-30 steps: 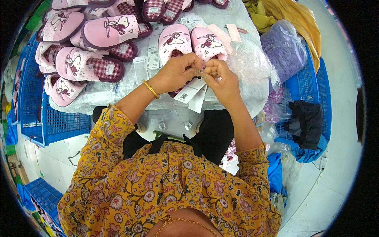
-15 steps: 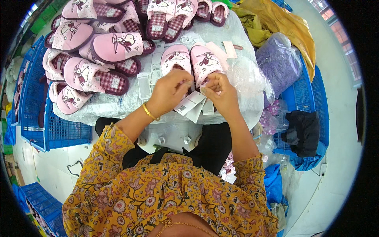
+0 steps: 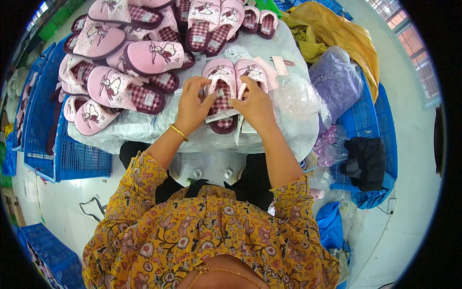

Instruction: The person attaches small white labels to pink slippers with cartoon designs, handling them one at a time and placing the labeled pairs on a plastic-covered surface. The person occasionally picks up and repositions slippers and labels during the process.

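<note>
A pair of pink slippers with checked insoles lies on the wrapped tabletop before me, toes pointing away. At the outer edge of the left slipper (image 3: 223, 94) is my left hand (image 3: 192, 103), its thumb and fingers curved and apart. My right hand (image 3: 256, 107) rests over the right slipper (image 3: 251, 71), with thumb and forefinger spread; it hides much of that slipper's opening and heel. A white paper tag (image 3: 223, 115) lies across the left slipper's heel. Another tag (image 3: 237, 132) hangs between the two heels.
Pink slippers (image 3: 154, 57) are heaped at the table's left and back. Loose paper labels (image 3: 235, 51) and clear plastic film (image 3: 301, 94) lie behind and right of the pair. Blue crates (image 3: 82, 161) flank the table; a bag of purple material (image 3: 335, 77) stands at right.
My hands have parted from their pinch at the tags and moved apart onto the slippers. The left slipper's insole and heel now show, with a tag across them.
</note>
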